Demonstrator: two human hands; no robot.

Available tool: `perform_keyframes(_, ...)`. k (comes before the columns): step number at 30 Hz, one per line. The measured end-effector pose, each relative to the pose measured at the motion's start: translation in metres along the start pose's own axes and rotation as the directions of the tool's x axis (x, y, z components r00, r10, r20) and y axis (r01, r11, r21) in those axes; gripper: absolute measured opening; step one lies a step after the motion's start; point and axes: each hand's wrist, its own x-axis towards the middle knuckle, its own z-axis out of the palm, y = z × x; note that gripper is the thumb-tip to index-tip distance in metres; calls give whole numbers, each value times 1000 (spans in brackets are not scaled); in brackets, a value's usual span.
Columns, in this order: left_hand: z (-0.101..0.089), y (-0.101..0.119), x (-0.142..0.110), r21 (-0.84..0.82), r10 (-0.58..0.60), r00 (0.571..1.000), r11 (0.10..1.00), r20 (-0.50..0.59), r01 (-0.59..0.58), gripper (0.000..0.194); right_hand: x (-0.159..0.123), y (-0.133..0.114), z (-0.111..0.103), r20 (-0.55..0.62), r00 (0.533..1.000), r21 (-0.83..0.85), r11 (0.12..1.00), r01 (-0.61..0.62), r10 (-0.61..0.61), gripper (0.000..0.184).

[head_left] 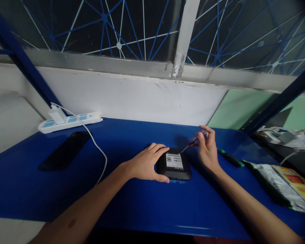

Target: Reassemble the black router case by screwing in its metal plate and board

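A small black box-shaped device (174, 165) with a white label on top lies on the blue table (132, 200). My left hand (147, 162) grips its left side, thumb at the front edge and fingers curled over the top corner. My right hand (207, 147) is closed on a small red-handled screwdriver (194, 141), whose thin tip points down-left at the device's upper right corner.
A white power strip (68, 122) with a plugged-in charger and white cable (96, 145) sits at the back left. A black phone (64, 150) lies left of the cable. A green-handled tool (230, 158) and printed packets (284, 184) lie to the right.
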Motion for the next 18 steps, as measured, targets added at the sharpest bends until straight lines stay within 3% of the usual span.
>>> perform_keyframes(9, 1, -2, 1, -28, 4, 1000, 1000, -9, -5, 113, 7, -6, -6, -44, 999, 27, 999, 21, -20, 17)
perform_keyframes(13, 1, -2, 1, -38, -9, 1000, 999, -10, 8, 113, 6, -9, -5, -74, 997, 5, 1000, 2, -2, 27)
perform_keyframes(18, 2, -2, 0, -29, -7, 1000, 1000, -11, 7, 113, 1, -9, -2, -4, 1000, 71, 997, -22, 22, 30)
